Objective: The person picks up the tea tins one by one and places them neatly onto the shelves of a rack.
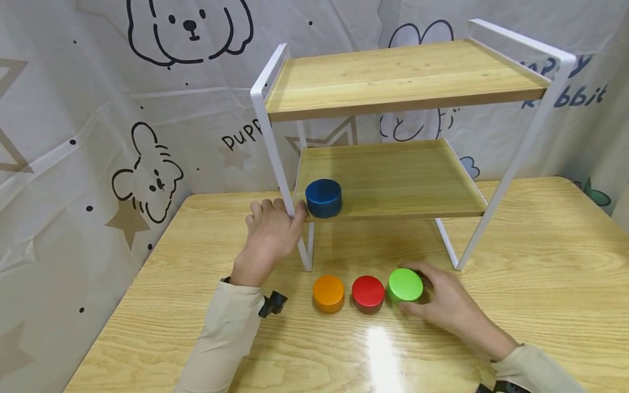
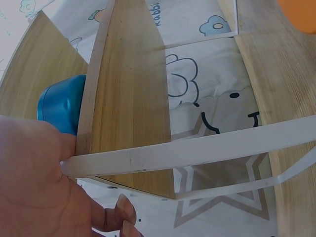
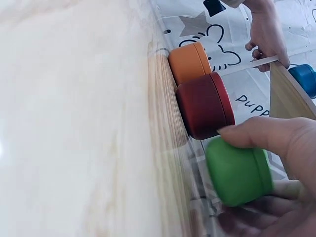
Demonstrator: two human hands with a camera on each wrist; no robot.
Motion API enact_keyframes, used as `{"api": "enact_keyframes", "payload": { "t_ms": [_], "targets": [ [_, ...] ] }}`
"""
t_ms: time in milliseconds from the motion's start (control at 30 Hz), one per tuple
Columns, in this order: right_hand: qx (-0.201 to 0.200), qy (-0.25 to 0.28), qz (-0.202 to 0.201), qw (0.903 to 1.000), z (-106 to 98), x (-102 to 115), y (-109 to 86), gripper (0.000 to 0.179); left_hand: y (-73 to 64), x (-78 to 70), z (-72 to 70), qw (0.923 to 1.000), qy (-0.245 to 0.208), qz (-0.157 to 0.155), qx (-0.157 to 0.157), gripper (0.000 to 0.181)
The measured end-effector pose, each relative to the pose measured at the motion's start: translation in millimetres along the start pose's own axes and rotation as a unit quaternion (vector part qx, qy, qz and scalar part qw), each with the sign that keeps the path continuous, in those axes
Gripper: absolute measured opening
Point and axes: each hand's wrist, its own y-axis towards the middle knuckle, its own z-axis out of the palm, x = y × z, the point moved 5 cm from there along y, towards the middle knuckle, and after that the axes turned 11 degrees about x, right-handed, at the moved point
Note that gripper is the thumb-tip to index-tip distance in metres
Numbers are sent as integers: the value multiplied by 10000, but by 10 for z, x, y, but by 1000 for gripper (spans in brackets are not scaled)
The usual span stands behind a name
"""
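My left hand (image 1: 275,232) grips the white metal left leg (image 2: 123,159) of a two-tier wooden shelf rack, at the height of its lower board (image 1: 398,180). Just beside that thumb, a round blue tin (image 1: 324,198) sits on the lower board's front left corner. On the table, my right hand (image 1: 444,297) holds a round green tin (image 1: 405,285), thumb on the near side and fingers on the far side. A red tin (image 1: 368,293) stands close to its left, with an orange tin (image 1: 328,293) farther left. The right wrist view shows the green tin (image 3: 239,170) between thumb and fingers.
The rack's upper board (image 1: 408,76) overhangs the lower one. Its right leg (image 1: 511,164) stands behind my right hand. A printed cloth (image 1: 211,103) hangs behind the wooden table (image 1: 555,262).
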Motion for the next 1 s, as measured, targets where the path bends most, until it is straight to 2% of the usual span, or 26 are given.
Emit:
{"api": "enact_keyframes", "payload": {
  "t_ms": [167,467,1000],
  "targets": [
    [-284,205,-169,9992,-26,-3,-15,59,0,-6,10,10000,-2,7,39,57],
    [-184,468,-168,9986,-8,-17,7,61,21,3,11,9999,22,-28,129,58],
    [-124,285,30,9995,11,-34,-1,61,18,10,16,10000,-38,-1,77,56]
  ]
}}
